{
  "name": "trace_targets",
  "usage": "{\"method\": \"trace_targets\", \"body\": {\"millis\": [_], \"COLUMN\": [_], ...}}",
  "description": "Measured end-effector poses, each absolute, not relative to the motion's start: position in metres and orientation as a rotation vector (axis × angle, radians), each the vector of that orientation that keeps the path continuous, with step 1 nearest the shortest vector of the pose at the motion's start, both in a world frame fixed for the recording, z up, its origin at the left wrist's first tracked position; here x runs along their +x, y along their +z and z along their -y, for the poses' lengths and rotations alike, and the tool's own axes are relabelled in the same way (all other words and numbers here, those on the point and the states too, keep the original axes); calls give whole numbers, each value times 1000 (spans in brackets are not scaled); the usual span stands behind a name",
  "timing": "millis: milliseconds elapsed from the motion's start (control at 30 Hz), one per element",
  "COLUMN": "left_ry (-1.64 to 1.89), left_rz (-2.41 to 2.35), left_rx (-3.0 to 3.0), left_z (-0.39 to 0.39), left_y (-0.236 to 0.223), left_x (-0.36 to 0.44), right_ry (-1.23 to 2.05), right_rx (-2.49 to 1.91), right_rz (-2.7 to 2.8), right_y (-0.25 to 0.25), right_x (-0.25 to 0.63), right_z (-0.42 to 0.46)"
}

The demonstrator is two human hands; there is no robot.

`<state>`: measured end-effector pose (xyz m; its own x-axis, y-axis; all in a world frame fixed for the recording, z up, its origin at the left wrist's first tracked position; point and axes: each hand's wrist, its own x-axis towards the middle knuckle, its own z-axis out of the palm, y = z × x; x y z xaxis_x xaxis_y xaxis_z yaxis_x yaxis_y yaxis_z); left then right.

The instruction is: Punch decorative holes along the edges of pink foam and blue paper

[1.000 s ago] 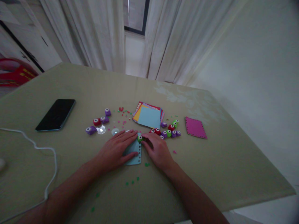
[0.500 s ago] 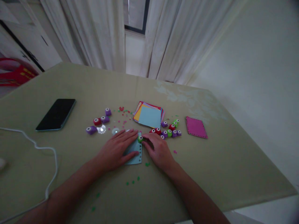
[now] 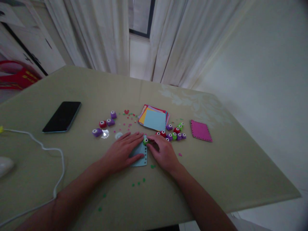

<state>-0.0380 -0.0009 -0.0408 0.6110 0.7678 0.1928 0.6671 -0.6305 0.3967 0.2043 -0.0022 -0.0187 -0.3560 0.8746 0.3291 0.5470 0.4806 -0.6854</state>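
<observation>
Light-blue paper (image 3: 139, 150), its right edge already holed, its left edge hidden, lies under my flat left hand (image 3: 125, 147); my right hand (image 3: 165, 150) pinches a green one-eyed figurine (image 3: 145, 141).

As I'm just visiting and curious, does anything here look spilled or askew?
Yes: tiny green paper-like dots lie scattered in the foreground, loose rather than gathered. Farther back, the stack of multicoloured square cards looks askew, its edges fanned.

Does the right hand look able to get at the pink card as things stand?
Probably yes: nothing covers the pink card, though the right hand would first need to release the green figure.
</observation>
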Motion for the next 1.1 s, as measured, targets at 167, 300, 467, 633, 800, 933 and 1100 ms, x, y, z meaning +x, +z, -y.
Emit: {"method": "trace_targets", "body": {"millis": [167, 300, 467, 633, 800, 933, 1100], "left_ry": [514, 513, 525, 512, 545, 550, 537], "left_rz": [-1170, -1168, -1168, -1148, -1141, -1130, -1113], "left_rx": [2557, 2547, 2552, 2536, 2519, 2505, 2498], "left_z": [1, 0, 0, 0, 0, 0, 0], "left_y": [-41, -40, -39, -37, -35, -33, -31], "left_x": [-38, -37, -36, -34, -33, -32, -33], "right_ry": [764, 1111, 1405, 1405, 1338, 1267, 1234], "right_rx": [-1077, -1007, -981, -1018, -1061, -1070, -1098], "right_rz": [1766, 1533, 1355, 1434, 1509, 1544, 1604], "right_y": [-5, 2, 7, 4, -2, -6, -7], "right_x": [202, 186, 157, 148, 147, 143, 141], "right_z": [1, -14, -34, -36, -35, -34, -35]}}
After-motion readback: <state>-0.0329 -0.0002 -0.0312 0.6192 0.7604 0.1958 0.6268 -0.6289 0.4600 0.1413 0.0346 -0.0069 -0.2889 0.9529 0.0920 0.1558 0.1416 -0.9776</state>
